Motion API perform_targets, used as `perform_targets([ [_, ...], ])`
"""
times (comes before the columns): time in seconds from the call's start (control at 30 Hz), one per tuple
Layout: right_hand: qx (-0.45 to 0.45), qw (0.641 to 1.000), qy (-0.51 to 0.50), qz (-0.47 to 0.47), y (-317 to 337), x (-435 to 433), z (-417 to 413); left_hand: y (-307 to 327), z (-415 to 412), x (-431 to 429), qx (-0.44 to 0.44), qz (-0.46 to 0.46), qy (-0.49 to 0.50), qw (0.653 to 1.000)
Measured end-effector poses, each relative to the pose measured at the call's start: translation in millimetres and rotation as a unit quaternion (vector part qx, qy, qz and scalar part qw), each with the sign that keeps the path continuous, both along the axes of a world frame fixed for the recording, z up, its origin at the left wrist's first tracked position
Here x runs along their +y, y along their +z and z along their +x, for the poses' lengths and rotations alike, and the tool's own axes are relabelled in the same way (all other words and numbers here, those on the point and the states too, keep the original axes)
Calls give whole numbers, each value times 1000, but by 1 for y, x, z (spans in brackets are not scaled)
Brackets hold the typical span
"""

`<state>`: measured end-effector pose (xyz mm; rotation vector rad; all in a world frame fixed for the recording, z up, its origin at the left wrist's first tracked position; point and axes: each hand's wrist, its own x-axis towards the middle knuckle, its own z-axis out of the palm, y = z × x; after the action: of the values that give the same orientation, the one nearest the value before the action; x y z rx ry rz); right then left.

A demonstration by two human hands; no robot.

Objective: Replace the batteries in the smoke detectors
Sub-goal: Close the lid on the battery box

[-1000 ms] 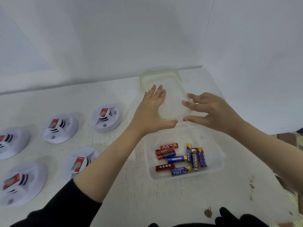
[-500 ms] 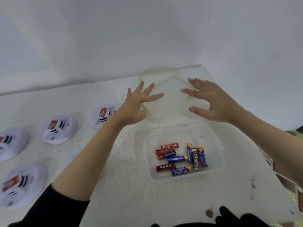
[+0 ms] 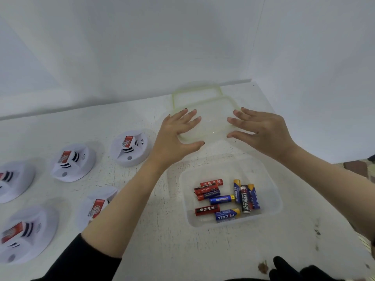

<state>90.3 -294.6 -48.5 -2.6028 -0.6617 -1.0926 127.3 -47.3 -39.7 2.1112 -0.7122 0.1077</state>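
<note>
Box is open. The clear plastic container [image 3: 273, 201] sits right of centre on the white table [image 3: 162, 250] with loose AA batteries [image 3: 225, 199] in it, red and blue, mixed brands. Its lid [image 3: 209, 110], clear with a yellow-green seal, is just behind it near the far corner. My left hand [image 3: 174, 136] has its fingers spread over the lid's left edge with the thumb at the near edge, and my right hand [image 3: 263, 132] is spread at the right edge. Both hands are flat, not pinching. I cannot tell whether the lid lies flat or is a little lifted. Five white smoke detectors [image 3: 129, 148] are on the left side of the table, none opened as far as I can see, so the task has barely started. Risks as I judge them: the lid is close to the wall corner and the table's right edge, and with nothing gripping it a push could skate it off. My left forearm crosses just over one detector [image 3: 97, 207], which it half hides, so pulling back low could knock it. The container looks light, so a wrist brushing it could spill cells. Brands are mixed and nothing marks the fresh cells, so spent ones dropped in here could get reused.
</note>
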Motion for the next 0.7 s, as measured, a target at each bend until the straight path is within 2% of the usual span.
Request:
perform_targets([
  [0.17, -6, 1000, -8, -1, 1, 3, -1, -5, 0, -1, -32, -8, 7, 999],
  [0.37, 35, 999, 10, 12, 8, -1, 0, 5, 0, 0, 22, -16, 0, 1000],
  [0.53, 195, 977, 35, 83, 23, -2, -6, 21, 19, 9, 47, 45, -67, 996],
  [0.7, 360, 928, 69, 73, 40, -7, -13, 31, 22, 2, 11, 55, -46, 997],
])
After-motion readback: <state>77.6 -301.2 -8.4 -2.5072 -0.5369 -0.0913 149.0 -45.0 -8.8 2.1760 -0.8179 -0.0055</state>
